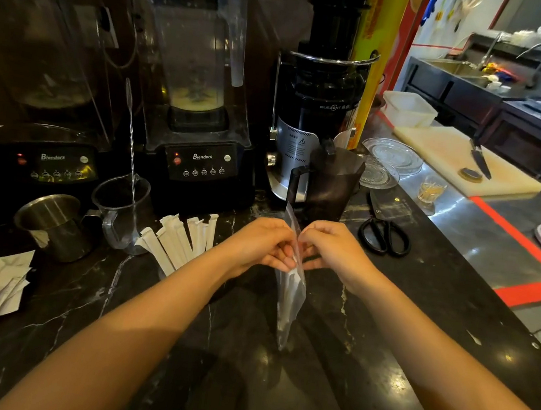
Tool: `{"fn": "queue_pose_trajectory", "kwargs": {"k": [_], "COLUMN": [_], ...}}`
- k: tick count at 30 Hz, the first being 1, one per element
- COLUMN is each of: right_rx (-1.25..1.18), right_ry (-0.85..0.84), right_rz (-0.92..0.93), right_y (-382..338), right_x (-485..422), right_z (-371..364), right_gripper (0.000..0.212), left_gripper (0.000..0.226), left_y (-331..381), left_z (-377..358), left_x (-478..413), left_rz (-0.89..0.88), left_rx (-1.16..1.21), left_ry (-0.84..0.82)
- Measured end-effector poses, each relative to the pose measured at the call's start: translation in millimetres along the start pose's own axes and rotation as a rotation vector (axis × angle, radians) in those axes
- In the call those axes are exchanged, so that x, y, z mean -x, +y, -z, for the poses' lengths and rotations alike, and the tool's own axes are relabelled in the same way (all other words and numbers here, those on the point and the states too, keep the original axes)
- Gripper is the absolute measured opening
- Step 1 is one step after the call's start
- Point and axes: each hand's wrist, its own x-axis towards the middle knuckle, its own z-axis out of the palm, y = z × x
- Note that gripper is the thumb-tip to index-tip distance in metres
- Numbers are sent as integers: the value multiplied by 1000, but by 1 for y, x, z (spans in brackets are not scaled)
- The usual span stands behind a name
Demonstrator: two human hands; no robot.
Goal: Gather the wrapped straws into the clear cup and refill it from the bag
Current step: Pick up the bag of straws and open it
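Between the left hand (266,245) and the right hand (331,251) hangs a clear, faintly frosted bag (290,292) with white inside. Beneath both hands the counter (323,398) is black with thin white veins. Left of the left hand stand white paper-wrapped straws (176,241), beyond them a silvery steel cup (55,226). Right of the right hand lie black-handled scissors (384,235), farther off a red tape stripe (529,250).

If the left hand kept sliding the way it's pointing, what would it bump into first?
The left hand points rightward at the clear bag it already pinches, so the right hand just behind the bag comes next, probably.
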Motion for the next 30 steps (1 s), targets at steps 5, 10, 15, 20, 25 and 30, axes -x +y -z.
{"fn": "queue_pose_trajectory", "kwargs": {"k": [5,10,15,20,25,30], "right_rx": [93,256,445,376,167,6], "right_ry": [44,8,-60,-100,-105,-121], "right_rz": [-12,-71,-66,1,7,12], "right_y": [0,-6,-15,-12,-5,2], "right_x": [-2,-2,-1,1,-2,-3], "right_z": [-1,1,2,2,2,1], "right_gripper": [17,15,26,29,28,27], "left_gripper": [18,19,24,25,26,23], "left_y": [1,0,2,4,3,2], "left_z": [-4,-8,-12,-10,-6,-3], "left_x": [0,2,2,2,1,-2], "left_rz": [1,-26,-37,-4,-23,-48], "left_rx": [-53,-122,-115,-48,-37,6], "left_ry": [-9,-8,6,7,-25,-6]}}
